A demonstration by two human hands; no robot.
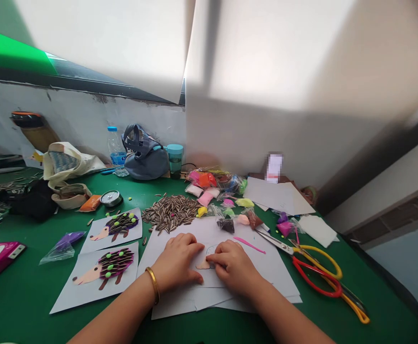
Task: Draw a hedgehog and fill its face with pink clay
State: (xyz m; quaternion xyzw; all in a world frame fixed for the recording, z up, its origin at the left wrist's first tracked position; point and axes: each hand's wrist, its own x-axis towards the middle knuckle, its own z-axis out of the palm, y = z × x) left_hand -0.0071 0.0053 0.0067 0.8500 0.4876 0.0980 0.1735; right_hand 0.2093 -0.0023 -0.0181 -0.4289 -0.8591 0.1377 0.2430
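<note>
My left hand [180, 260] rests on a stack of white paper [173, 298], its thumb and forefinger spread apart around the left side of a small peach clay piece [203, 263]. That piece lies flat on the top sheet, beside a faint drawn outline partly covered by my hands. My right hand [234, 265] is curled, with the forefinger's tip touching the clay near a tiny dark spot. Whether anything is pinched in its fingers is hidden. A pink clay strip [249, 244] lies on the paper to the right.
Two hedgehog pictures [104, 274] with seed spines lie at left. Behind the paper is a sunflower seed heap [171, 212], with bagged coloured clay [207, 180] beyond. Scissors [284, 246] with yellow and red handles lie at right. A blue-grey bag [146, 160] stands by the wall.
</note>
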